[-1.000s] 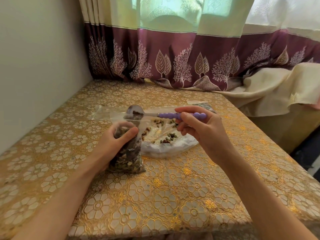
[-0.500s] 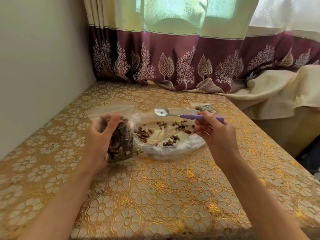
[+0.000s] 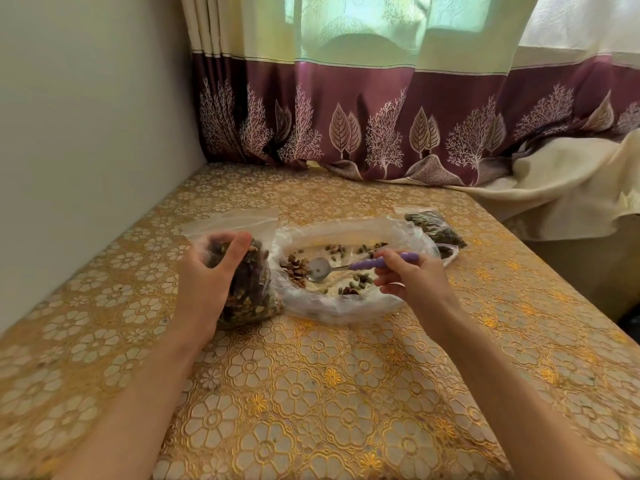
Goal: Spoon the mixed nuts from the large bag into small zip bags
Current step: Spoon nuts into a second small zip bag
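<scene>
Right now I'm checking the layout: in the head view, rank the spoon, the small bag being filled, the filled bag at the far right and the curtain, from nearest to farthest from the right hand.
1. Spoon, held in the right hand.
2. Filled bag, just behind it, to the right.
3. Small bag being filled, across the large bag, in the left hand.
4. Curtain, at the back.

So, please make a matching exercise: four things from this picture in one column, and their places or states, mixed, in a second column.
Things:
1. spoon
2. large bag
3. small zip bag
4. filled zip bag

Places or states:
a. gripped by the left hand
b. lies behind the right hand
c. lies open, few nuts left
d. bowl down inside the large bag

Pairs: 1-d, 2-c, 3-a, 4-b
</scene>
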### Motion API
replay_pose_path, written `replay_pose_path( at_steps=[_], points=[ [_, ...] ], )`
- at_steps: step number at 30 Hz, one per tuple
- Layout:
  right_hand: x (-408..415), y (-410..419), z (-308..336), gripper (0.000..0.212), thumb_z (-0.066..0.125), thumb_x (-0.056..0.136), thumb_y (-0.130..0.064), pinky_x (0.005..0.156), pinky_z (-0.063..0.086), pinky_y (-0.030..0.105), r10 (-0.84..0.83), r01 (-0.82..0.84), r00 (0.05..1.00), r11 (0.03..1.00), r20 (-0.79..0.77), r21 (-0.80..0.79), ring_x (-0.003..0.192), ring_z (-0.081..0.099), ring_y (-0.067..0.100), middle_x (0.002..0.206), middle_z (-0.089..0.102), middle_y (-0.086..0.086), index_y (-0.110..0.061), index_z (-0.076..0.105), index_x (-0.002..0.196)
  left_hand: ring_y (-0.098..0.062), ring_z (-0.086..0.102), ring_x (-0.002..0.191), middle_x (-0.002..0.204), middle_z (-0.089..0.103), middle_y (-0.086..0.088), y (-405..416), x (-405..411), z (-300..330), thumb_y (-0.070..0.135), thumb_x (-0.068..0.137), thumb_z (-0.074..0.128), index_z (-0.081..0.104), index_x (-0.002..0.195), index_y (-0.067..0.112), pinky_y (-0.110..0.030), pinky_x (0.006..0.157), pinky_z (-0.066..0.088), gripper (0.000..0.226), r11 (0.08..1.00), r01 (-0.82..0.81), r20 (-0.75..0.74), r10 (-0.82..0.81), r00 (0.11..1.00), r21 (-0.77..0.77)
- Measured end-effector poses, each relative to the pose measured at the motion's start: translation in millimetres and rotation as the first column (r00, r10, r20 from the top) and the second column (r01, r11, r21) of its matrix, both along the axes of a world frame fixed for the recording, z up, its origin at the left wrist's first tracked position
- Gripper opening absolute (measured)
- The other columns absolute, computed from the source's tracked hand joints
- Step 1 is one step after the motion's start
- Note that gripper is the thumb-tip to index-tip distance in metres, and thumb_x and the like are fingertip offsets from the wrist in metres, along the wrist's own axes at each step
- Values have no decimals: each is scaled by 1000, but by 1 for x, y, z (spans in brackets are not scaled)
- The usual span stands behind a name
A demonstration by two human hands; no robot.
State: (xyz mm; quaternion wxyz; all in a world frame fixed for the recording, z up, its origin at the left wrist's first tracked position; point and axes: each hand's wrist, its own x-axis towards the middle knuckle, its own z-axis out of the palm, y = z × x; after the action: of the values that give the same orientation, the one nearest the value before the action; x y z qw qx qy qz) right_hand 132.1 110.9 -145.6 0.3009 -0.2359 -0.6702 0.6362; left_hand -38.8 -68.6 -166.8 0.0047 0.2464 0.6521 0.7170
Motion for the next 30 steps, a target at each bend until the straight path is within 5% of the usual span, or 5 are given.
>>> replay_pose_path(
  at_steps=[6, 14, 21, 30],
  points=[
    [-5, -3, 4, 22, 49, 97, -14, 50, 48, 16, 87, -85, 996, 994, 29, -72, 55, 56, 9, 71, 74, 3, -2, 62, 84, -6, 62, 89, 90, 67, 11, 2, -2, 0, 58, 63, 66, 64, 83, 33, -28, 78, 49, 32, 1000, -19, -10, 18, 1000, -20],
    [-22, -19, -1, 51, 48, 97, -11, 54, 51, 17, 112, -112, 994, 985, -10, -135, 57, 59, 8, 77, 74, 11, -10, 71, 52, 4, 63, 79, 87, 68, 11, 3, -2, -1, 58, 65, 64, 64, 85, 31, -20, 70, 47, 33, 998, -2, -29, 0, 1000, -61],
    [-16, -11, -3, 25, 48, 97, -11, 51, 52, 16, 29, -31, 999, 969, -14, -246, 53, 61, 9, 63, 71, 5, 0, 62, 80, -4, 61, 86, 90, 66, 12, 3, 0, -2, 63, 62, 63, 62, 86, 33, -24, 73, 47, 39, 998, -1, -21, 0, 1000, -68],
    [-6, -2, 4, 24, 47, 97, -11, 47, 51, 17, -21, -2, 998, 939, -62, -344, 48, 60, 9, 59, 69, 7, 1, 60, 80, -9, 61, 89, 91, 65, 11, 2, 3, 1, 61, 61, 64, 61, 85, 33, -27, 75, 49, 38, 996, 35, -11, -37, 999, -82]
  ],
)
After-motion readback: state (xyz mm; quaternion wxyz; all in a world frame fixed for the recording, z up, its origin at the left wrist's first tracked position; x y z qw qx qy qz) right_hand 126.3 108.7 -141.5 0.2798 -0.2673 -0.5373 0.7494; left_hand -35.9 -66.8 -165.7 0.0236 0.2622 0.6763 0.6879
